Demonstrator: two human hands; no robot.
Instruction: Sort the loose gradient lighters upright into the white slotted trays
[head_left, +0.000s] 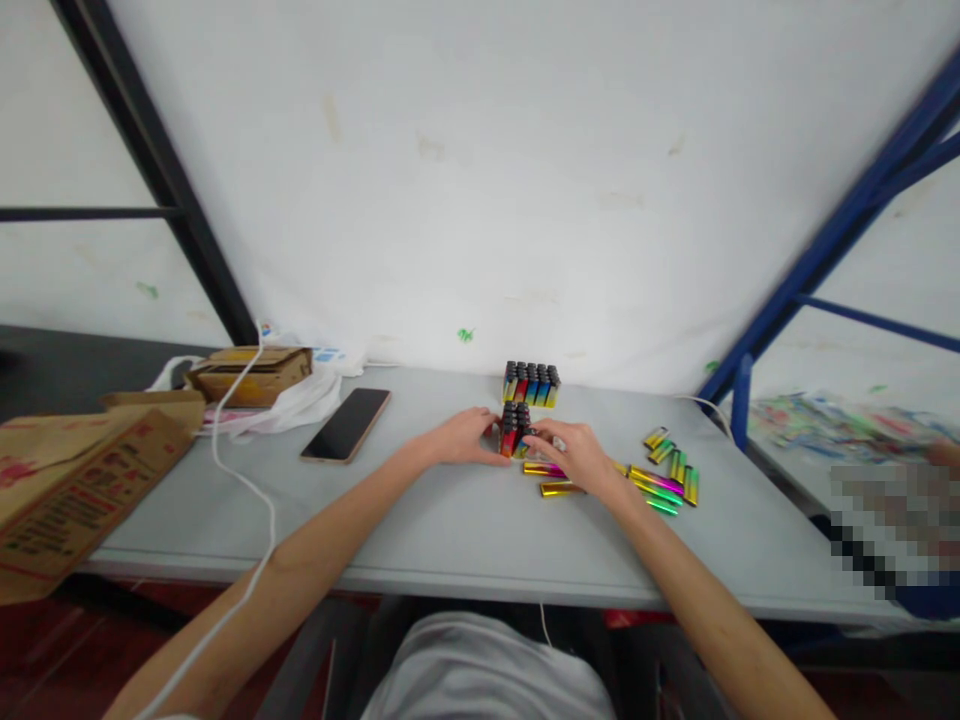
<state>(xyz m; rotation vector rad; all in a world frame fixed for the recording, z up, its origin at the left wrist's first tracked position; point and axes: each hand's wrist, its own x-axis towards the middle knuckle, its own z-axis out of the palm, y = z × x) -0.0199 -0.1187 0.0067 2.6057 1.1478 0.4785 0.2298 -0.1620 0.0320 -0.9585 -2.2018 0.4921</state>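
Just in front of me stands a small group of black-topped lighters (512, 425), upright and packed close together. My left hand (476, 437) holds the left side of this group, its fingers and thumb curved around the edge. At the right side, the fingers of my right hand (566, 448) are closed on a lighter (531, 434), largely covered by the fingertips. Behind it, near the wall, sits a fuller block of upright lighters (531, 384) in several colours. Shiny gold, pink and green metallic sleeves (656, 485) lie around and under my right hand and wrist.
A phone (346, 426) lies left of my hands on the grey table (450, 520). Farther left are an open cardboard box (97, 480), a smaller carton (251, 375) on white plastic bags, and a white cable (266, 500). A blue frame (810, 260) rises at the right.
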